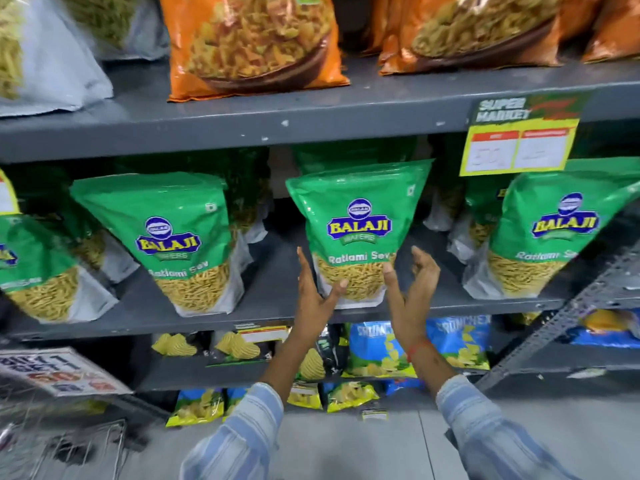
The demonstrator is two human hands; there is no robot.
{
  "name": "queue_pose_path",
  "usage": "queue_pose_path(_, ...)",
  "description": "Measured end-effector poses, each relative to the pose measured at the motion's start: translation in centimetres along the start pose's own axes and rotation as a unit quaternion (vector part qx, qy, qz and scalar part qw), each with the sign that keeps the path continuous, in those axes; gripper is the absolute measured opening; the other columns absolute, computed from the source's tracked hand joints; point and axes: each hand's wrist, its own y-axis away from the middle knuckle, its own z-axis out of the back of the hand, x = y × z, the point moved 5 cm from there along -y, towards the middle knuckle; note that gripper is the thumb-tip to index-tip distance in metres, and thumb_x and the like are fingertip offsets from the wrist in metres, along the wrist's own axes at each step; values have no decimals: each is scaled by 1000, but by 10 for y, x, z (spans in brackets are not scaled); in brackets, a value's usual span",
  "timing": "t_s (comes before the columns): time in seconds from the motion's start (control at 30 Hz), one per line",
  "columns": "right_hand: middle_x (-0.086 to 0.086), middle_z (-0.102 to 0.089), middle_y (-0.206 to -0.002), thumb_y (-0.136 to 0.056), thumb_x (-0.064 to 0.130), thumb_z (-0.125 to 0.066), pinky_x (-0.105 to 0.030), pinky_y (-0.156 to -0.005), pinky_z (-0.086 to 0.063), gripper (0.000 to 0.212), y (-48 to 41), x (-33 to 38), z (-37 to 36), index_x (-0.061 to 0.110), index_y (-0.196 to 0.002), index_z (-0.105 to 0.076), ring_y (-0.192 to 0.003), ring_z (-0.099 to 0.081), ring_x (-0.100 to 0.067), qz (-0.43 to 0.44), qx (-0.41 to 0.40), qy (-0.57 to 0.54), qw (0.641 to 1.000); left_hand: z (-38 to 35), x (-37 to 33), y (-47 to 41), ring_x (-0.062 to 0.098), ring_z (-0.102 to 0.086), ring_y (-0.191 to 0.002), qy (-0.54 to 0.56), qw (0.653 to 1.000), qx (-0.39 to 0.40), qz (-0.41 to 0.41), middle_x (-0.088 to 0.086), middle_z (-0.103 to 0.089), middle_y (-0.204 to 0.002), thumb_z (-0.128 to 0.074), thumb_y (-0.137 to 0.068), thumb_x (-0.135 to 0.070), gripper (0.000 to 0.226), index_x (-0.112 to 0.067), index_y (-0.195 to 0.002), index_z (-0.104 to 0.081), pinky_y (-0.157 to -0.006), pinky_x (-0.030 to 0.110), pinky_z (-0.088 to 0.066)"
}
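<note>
Two hands reach up to a green snack pack (360,223) that stands in the middle of the grey shelf (277,299), close to its front edge. The pack stands up and leans a little to the right, and it says "Ratlami Sev" on the front.

The left hand (317,292) is at the pack's lower left side. Its fingers are straight and point up along the edge, and its thumb lies flat on the front of the pack. The right hand (414,285) is at the lower right side. Its thumb tip touches the pack's edge, and its other fingers curl loosely in the air with nothing in them (so neither hand is closed around the pack).

There is a red thread (419,348) on the right wrist.

Another green pack (187,237) stands well apart to the left, and one more (547,237) stands to the right. Orange bags (256,46) sit on the shelf above. A yellow price sign (519,140) hangs from that shelf. Blue bags (377,348) sit on the shelf below.
</note>
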Motion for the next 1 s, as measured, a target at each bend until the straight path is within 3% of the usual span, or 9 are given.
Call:
queue_pose_path(0.13, 5, -26, -153, -70, 52, -74, -40, -118, -28, 106, -9, -31, -10, 13, -152, -20, -144, -25, -12, -117, 124, -42, 984, -6, 10, -4, 4, -37, -134, 43, 998, 27, 38, -17, -28, -152, -72, -67, -56, 112, -24, -150, -4, -108, 29, -36)
queue_pose_path(0.2, 6, -20, -160, -63, 50, -82, -38, -118, -28, 120, -16, -42, -17, 16, -155, -13, -145, -23, -10, -143, 189, -36, 971, -7, 19, -10, 13, -47, -128, 44, 997, 40, 59, -5, -45, -142, -76, -70, -44, 93, -27, -144, -22, -97, 18, -44)
queue_pose_path(0.3, 11, -44, -146, -53, 63, -82, -26, -102, -40, 121, -24, -54, -24, 23, -151, -23, -130, -44, -7, -164, 255, -2, 953, -5, 33, -23, 13, -54, -111, 7, 996, 54, 76, -11, -55, -120, -76, -76, -22, 73, -31, -132, -30, -71, -4, -42)
queue_pose_path(0.4, 22, -58, -121, -44, 76, -76, -21, -92, -46, 111, -28, -61, -29, 37, -139, -33, -114, -57, -9, -178, 281, 2, 943, -6, 42, -31, 7, -55, -103, -13, 992, 96, 86, -12, -55, -115, -77, -76, -21, 70, -30, -129, -32, -68, -4, -42)
queue_pose_path(0.47, 21, -60, -118, -47, 74, -76, -31, -100, -47, 99, -28, -65, -31, 44, -133, -36, -116, -59, -14, -194, 285, -10, 939, -8, 47, -35, 4, -56, -99, -24, 988, 114, 97, -12, -57, -113, -77, -75, -22, 66, -29, -125, -35, -68, -4, -42)
queue_pose_path(0.57, 25, -60, -116, -52, 72, -73, -28, -97, -44, 77, -26, -62, -32, 55, -118, -39, -111, -60, -7, -197, 293, 5, 936, -10, 49, -38, -10, -54, -91, -39, 986, 127, 99, -21, -57, -104, -78, -73, -24, 60, -30, -118, -38, -67, -4, -42)
queue_pose_path(0.73, 25, -62, -117, -50, 77, -74, -18, -90, -46, 85, -23, -54, -32, 48, -123, -41, -107, -58, 10, -191, 282, 5, 940, -8, 54, -41, 6, -61, -102, -43, 985, 133, 106, -10, -63, -112, -77, -66, -45, 66, -24, -121, -49, -73, 2, -45)
queue_pose_path(0.87, 11, -64, -122, -53, 67, -77, -30, -99, -49, 97, -22, -50, -34, 33, -135, -37, -114, -62, -11, -187, 289, 26, 939, -6, 52, -41, -19, -59, -88, -38, 984, 139, 104, -25, -61, -102, -75, -57, -56, 53, -43, -101, -49, -70, -1, -44)
queue_pose_path(1.0, 8, -64, -123, -53, 68, -74, -38, -103, -49, 102, -21, -49, -34, 29, -139, -37, -116, -62, -17, -189, 282, 46, 939, -7, 52, -40, -22, -59, -86, -25, 983, 148, 104, -26, -61, -102, -74, -59, -56, 51, -45, -101, -48, -70, -1, -44)
